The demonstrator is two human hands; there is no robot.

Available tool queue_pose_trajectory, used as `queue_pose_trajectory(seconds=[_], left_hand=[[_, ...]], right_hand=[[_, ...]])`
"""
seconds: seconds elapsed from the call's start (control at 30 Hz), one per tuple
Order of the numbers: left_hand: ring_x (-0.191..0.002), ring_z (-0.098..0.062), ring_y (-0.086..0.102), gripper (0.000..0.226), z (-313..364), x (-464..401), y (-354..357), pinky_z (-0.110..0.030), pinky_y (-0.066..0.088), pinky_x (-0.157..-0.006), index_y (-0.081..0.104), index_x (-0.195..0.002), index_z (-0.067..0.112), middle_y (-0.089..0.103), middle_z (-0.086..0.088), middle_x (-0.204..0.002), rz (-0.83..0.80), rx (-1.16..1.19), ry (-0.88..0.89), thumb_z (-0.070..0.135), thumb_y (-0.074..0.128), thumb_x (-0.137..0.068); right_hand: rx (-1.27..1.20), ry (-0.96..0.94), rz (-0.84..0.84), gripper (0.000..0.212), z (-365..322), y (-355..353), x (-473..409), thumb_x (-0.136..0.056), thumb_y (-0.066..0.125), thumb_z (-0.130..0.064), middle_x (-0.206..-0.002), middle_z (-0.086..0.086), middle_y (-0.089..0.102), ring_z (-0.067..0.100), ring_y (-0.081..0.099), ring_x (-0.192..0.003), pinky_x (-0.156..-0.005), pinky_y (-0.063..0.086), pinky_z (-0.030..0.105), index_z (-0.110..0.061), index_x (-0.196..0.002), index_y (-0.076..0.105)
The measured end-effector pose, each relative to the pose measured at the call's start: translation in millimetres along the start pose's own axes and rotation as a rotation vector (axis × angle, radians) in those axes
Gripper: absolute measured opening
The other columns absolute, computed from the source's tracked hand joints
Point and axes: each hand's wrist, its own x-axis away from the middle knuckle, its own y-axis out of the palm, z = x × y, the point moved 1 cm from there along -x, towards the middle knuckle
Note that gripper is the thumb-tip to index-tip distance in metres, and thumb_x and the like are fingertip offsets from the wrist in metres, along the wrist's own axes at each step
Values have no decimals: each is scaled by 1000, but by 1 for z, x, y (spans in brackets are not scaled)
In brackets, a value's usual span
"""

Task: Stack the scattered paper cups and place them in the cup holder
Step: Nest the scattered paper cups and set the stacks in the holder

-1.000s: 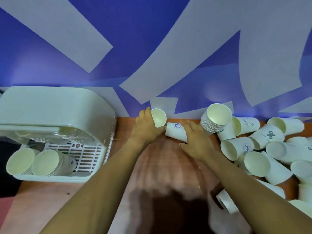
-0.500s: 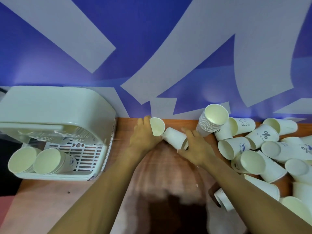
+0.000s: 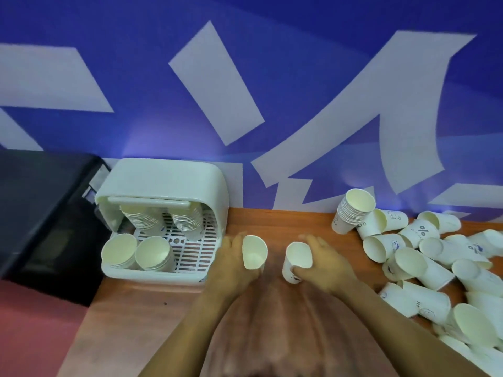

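Left hand (image 3: 231, 263) and right hand (image 3: 324, 263) each grip a paper cup; cup holder (image 3: 163, 183) left of them, loose cups (image 3: 424, 257) right.

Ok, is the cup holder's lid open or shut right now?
Open. The cup holder has its lid flipped up, so its front is uncovered and the cup stacks on its slotted tray are in plain view.

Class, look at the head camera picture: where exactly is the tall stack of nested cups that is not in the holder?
The tall stack of nested cups stands at the table's far edge, right of both hands, against the blue wall, with the pile of scattered cups beside it.
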Motion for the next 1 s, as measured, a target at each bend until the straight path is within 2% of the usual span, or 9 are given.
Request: queue_pose_trajectory(seconds=[0.13,0.3,0.5,0.63,0.73,0.83,1.0], left_hand=[[-116,-18,48,75,-18,21,-41,-33,44,-95,39,-134,26,43,1,-125,5,14,4,40,75,-70],[-123,-20,44,80,-46,47,-87,-33,42,-97,32,-140,26,37,1,-133,10,-21,30,35,73,-72],[-123,-22,44,81,-85,68,-132,-36,43,-97,31,-140,27,38,0,-131,44,-13,20,34,74,-72],[-121,-23,46,89,-110,81,-153,-33,43,-92,19,-146,35,35,0,-132,34,-36,-15,36,72,-75],[-117,-22,48,83,-129,85,-167,-34,48,-89,26,-142,35,35,1,-131,40,-61,-14,42,73,-73],[-115,-24,48,79,-146,82,-184,-37,49,-89,32,-137,34,34,2,-128,61,-30,-5,41,74,-70],[-112,-25,48,70,-161,68,-208,-38,49,-83,36,-131,33,32,3,-126,91,-100,-7,47,71,-73]], right_hand=[[20,-6,-2,74,-40,8,21,-76,65,-47,-142,-10,41,15,44,-126,-96,43,32,-33,-140,31],[58,-45,27,67,-93,23,42,-78,63,-50,-138,-13,44,12,48,-121,-89,43,28,-35,-137,36],[57,-92,49,63,-150,43,55,-79,62,-52,-136,-11,47,13,49,-120,-92,44,31,-35,-135,38],[37,-115,64,59,-180,58,57,-80,60,-54,-134,-12,50,13,50,-119,-89,45,31,-36,-133,40],[17,-112,87,62,-198,66,55,-81,58,-56,-138,-11,48,14,49,-122,-93,44,32,-35,-136,38],[1,-95,108,68,-216,74,53,-82,57,-55,-143,-9,43,15,46,-127,-98,42,31,-33,-142,34],[25,-125,123,68,-245,86,45,-85,58,-51,-148,-7,36,15,41,-132,-98,39,29,-30,-144,32]])
